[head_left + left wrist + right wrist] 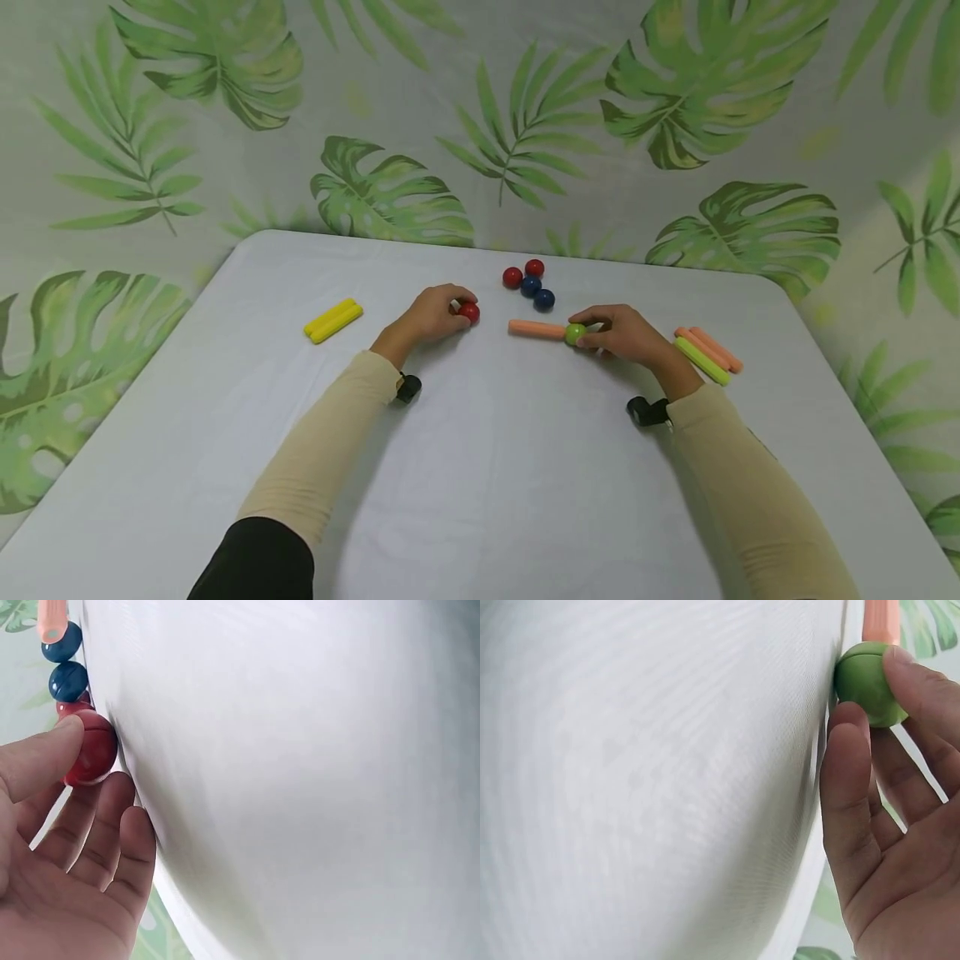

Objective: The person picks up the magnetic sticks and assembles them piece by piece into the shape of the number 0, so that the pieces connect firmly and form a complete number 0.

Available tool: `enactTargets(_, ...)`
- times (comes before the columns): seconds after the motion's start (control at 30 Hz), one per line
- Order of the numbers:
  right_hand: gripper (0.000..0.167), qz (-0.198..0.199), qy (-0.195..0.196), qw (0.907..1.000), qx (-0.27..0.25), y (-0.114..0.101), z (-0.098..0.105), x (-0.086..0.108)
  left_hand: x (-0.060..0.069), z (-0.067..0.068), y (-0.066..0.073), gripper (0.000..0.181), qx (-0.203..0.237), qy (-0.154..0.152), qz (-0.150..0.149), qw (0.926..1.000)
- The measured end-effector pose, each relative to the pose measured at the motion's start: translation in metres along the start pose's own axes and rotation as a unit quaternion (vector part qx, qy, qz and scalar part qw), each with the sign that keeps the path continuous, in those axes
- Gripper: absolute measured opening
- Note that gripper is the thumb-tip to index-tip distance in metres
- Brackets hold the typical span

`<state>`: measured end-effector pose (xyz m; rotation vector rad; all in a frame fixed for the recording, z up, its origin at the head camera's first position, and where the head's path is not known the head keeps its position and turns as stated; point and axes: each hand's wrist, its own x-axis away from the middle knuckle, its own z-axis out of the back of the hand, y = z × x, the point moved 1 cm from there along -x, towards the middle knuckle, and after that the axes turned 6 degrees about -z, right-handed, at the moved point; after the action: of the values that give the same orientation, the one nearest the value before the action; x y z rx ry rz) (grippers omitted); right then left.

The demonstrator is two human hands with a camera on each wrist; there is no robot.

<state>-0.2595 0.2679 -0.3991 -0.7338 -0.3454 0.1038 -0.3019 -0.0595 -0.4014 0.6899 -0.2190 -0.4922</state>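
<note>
My left hand [435, 313] pinches a red ball [469, 313] between thumb and fingers, low over the white table. In the left wrist view the thumb presses on that red ball [96, 750]. My right hand [621, 335] pinches a green ball [575, 334] at the right end of an orange stick [536, 330]. The stick lies on the table and its left end points toward the red ball, with a gap between. Seen from the right wrist, the green ball [870, 682] sits against the orange stick [881, 621]; whether they are joined I cannot tell.
Behind the orange stick lie two red balls [512, 277] and two blue balls [543, 300]. Yellow sticks [333, 321] lie at the left. Right of my right hand are a lime stick [702, 360] and orange sticks [715, 348]. A leaf-patterned cloth [525, 217] hangs behind the table.
</note>
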Motion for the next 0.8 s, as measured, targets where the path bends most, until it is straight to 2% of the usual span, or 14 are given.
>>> enactTargets(0.2, 0.039, -0.005, 0.002, 1.0, -0.003, 0.001, 0.001, 0.0, -0.003, -0.004, 0.008, 0.041, 0.03, -0.011, 0.006, 0.9995)
enactTargets(0.43, 0.04, -0.005, -0.001, 1.0, -0.007, 0.004, -0.002, -0.001, -0.005, -0.011, 0.01, 0.042, 0.027, -0.019, -0.005, 0.9994)
enactTargets(0.8, 0.039, -0.004, 0.004, 1.0, 0.002, 0.002, 0.0, 0.0, -0.005, -0.011, 0.011, 0.041, 0.043, -0.012, 0.01, 0.9989)
